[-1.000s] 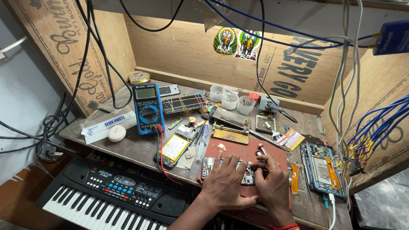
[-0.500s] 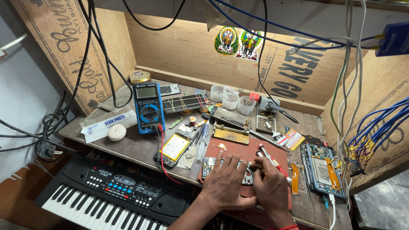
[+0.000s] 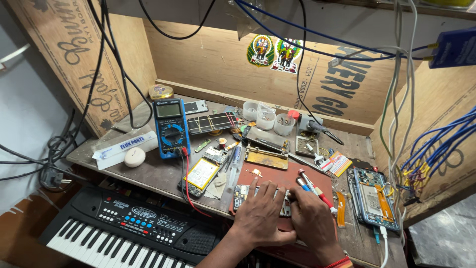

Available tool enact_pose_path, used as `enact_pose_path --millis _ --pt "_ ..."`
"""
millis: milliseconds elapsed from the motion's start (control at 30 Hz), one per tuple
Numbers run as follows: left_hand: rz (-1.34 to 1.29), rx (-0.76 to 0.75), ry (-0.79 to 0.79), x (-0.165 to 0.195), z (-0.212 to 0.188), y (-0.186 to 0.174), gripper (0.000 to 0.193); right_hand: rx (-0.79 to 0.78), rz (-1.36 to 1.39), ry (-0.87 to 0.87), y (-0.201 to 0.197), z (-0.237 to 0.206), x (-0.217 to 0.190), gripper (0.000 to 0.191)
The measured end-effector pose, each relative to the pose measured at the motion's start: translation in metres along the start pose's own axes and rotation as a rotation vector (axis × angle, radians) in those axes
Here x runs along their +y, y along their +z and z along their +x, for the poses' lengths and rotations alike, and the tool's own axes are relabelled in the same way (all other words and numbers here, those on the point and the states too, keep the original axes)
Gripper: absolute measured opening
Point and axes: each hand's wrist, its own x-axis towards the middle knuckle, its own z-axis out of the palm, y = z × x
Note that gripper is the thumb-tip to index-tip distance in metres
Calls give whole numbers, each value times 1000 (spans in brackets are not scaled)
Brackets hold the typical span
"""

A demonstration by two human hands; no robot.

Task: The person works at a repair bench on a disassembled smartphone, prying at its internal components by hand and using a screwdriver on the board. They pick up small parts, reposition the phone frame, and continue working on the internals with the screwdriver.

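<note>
Head view: left hand (image 3: 260,212) and right hand (image 3: 311,218) both pressed flat, fingers together, on an opened phone board (image 3: 243,193) lying on the red mat (image 3: 282,177) near bench's front edge. Grip probably pinching; hidden. Multimeter (image 3: 171,128) toward back-left.

The right hand (image 3: 311,218) has slid a little toward seven o'clock along the circuit board (image 3: 244,192), closing up beside the left hand (image 3: 260,211); the red-handled screwdriver (image 3: 313,187) now lies uncovered.
</note>
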Motion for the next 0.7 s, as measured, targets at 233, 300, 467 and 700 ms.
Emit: enact_pose_path --millis 233,300,467,700 --pt "21 10 -1 2 -4 6 111 114 129 183 6 -7 5 22" --pt "7 -4 -5 3 -4 6 112 124 190 242 7 -6 7 22" --pt "-4 -15 -3 4 -3 4 116 90 331 343 3 -2 14 25" --pt "-24 -27 -10 7 -6 9 114 -132 238 424 -8 19 27 33"
